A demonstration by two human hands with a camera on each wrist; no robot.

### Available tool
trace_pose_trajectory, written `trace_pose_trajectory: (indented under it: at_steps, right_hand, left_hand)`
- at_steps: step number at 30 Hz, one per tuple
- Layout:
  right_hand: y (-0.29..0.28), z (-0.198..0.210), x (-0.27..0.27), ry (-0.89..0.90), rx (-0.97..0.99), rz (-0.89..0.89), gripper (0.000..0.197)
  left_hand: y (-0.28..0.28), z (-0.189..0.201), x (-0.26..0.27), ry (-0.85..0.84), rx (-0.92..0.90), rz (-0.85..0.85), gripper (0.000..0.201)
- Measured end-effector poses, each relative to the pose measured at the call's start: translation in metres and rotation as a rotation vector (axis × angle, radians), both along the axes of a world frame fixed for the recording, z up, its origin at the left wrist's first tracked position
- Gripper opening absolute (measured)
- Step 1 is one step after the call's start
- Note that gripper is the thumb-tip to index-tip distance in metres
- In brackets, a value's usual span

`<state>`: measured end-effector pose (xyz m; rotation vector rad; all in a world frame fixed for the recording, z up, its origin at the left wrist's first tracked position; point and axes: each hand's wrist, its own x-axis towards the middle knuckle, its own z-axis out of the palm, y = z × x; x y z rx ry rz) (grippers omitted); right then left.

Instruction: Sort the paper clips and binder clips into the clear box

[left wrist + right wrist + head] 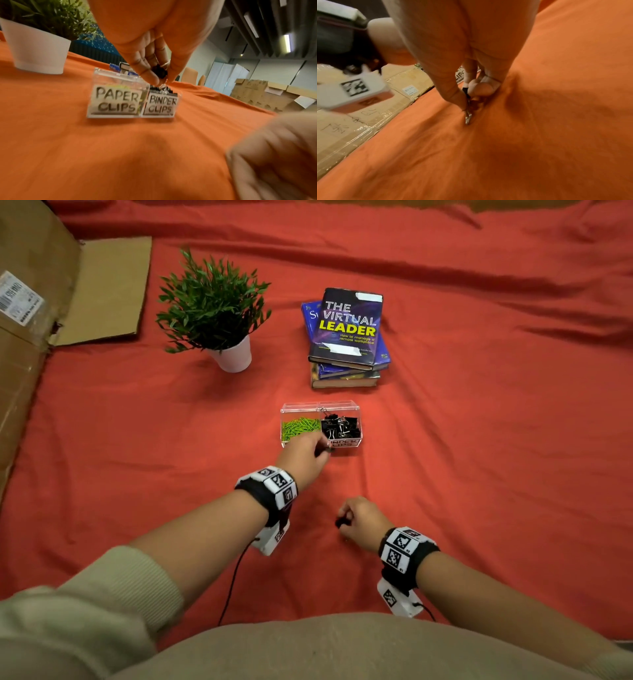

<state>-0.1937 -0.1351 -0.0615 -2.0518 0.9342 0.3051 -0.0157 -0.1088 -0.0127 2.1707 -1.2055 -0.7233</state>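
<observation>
A clear box (301,407) with two compartments sits on the red cloth; its labels read PAPER CLIPS (116,100) and BINDER CLIPS (161,106). Green paper clips (298,426) fill the left half, black binder clips (340,426) the right. My left hand (317,448) pinches a black binder clip (159,72) just in front of and above the binder compartment. My right hand (346,522), nearer me on the cloth, pinches another black binder clip (467,94), whose silver handle (468,119) points down at the cloth.
A potted plant in a white pot (233,356) stands back left, a stack of books (347,337) behind the box. A large cardboard box (30,330) lines the left edge. Wrinkled red cloth (479,440) covers the surface.
</observation>
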Motion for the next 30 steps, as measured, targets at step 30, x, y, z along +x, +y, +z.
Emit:
trace_pose_trajectory:
  at_steps: [30]
  right_hand:
    - [-0.148, 0.071, 0.075, -0.325, -0.447, -0.123, 0.022]
  left_hand:
    - [0.051, -0.028, 0.028, -0.281, -0.13, -0.135, 0.015]
